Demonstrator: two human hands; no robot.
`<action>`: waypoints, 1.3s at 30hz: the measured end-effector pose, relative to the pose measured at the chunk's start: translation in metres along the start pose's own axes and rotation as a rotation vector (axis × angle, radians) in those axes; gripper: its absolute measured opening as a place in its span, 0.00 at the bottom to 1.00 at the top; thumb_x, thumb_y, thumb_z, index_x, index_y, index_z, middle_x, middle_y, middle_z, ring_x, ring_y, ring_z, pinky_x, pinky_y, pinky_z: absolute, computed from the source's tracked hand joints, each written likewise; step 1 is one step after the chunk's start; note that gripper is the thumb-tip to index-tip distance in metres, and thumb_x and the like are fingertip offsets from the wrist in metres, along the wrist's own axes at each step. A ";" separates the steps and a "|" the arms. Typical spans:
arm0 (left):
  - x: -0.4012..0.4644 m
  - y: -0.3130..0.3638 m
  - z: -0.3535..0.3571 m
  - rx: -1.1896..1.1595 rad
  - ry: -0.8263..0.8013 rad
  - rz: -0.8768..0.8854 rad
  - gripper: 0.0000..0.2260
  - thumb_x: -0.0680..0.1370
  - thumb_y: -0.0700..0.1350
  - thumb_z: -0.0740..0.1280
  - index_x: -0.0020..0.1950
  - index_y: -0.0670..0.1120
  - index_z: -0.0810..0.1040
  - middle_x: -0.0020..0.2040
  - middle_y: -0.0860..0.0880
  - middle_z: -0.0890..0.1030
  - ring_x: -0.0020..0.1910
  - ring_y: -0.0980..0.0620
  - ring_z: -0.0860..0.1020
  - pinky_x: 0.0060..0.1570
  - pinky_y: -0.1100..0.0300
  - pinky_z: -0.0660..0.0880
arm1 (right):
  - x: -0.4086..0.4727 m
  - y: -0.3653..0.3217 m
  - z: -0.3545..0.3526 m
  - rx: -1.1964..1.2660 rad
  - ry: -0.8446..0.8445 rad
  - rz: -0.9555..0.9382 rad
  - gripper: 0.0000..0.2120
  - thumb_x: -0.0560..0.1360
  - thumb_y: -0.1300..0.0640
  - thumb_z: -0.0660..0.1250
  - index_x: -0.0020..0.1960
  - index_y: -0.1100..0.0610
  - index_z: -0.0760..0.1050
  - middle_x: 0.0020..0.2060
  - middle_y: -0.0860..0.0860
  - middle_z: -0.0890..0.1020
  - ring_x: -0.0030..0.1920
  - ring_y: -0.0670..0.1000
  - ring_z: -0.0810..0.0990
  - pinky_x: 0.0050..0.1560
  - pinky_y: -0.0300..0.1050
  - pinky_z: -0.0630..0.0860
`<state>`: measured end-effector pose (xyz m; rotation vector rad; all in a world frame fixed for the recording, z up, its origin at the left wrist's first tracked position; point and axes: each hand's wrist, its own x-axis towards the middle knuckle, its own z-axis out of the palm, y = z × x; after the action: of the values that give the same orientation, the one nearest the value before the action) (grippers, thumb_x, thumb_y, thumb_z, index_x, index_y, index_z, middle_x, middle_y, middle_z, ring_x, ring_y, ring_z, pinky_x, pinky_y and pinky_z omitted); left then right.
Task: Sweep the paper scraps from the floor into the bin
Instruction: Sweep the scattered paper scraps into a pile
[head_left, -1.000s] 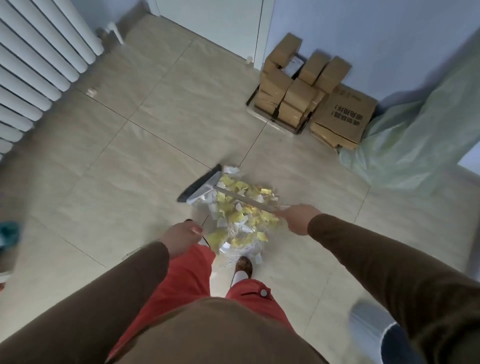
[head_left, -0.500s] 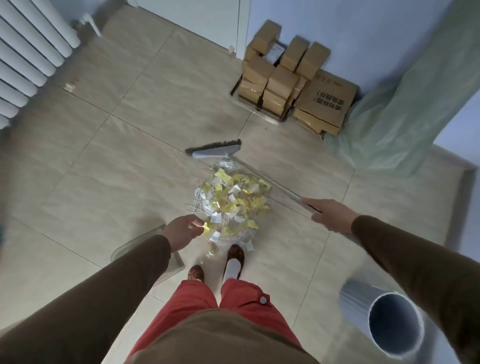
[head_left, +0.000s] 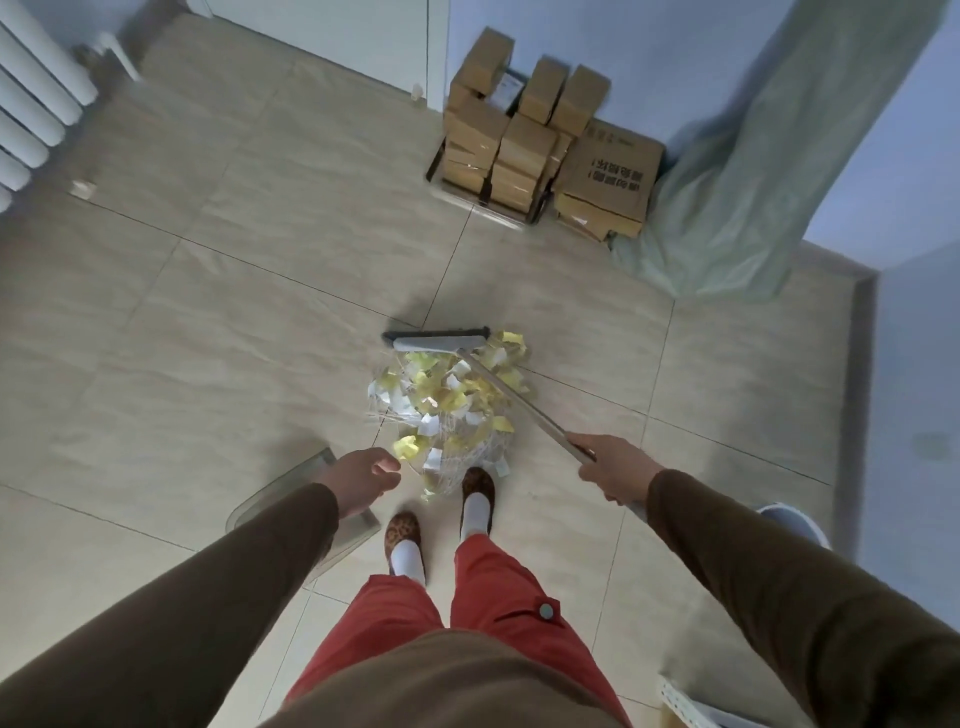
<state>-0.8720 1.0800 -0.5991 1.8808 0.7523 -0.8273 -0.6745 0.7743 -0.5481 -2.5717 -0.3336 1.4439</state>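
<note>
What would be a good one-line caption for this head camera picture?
Right hand draws a broom behind yellow and white paper scraps on the tiled floor.

right hand (head_left: 618, 470) clenched, left hand (head_left: 361, 480) curled.

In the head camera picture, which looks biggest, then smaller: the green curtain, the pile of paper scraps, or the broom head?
1. green curtain
2. pile of paper scraps
3. broom head

This is only how they look in the picture; the curtain is farther away.

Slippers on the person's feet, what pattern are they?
Leopard-spotted brown slippers, seen in the head view.
</note>
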 end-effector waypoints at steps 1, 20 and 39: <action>-0.001 -0.004 0.001 0.015 -0.009 0.003 0.12 0.80 0.46 0.66 0.62 0.46 0.79 0.58 0.47 0.81 0.51 0.49 0.82 0.52 0.59 0.74 | -0.018 0.010 0.007 0.038 0.013 0.017 0.28 0.77 0.60 0.62 0.75 0.44 0.65 0.45 0.52 0.79 0.31 0.50 0.76 0.30 0.43 0.76; -0.036 -0.003 0.067 0.162 0.045 0.030 0.10 0.79 0.47 0.67 0.58 0.48 0.80 0.54 0.47 0.83 0.49 0.50 0.82 0.52 0.57 0.76 | -0.062 -0.003 0.133 1.109 0.047 0.239 0.22 0.78 0.67 0.53 0.71 0.58 0.65 0.39 0.56 0.71 0.28 0.49 0.71 0.24 0.39 0.71; -0.087 -0.006 0.111 0.151 0.073 0.101 0.08 0.78 0.46 0.67 0.56 0.49 0.81 0.50 0.48 0.83 0.48 0.49 0.83 0.57 0.53 0.78 | -0.180 0.074 0.156 1.229 0.317 0.268 0.22 0.80 0.64 0.57 0.73 0.51 0.66 0.41 0.56 0.72 0.30 0.48 0.71 0.26 0.39 0.73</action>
<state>-0.9539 0.9679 -0.5729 2.0751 0.6486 -0.7740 -0.8913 0.6595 -0.5004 -1.7363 0.7406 0.8003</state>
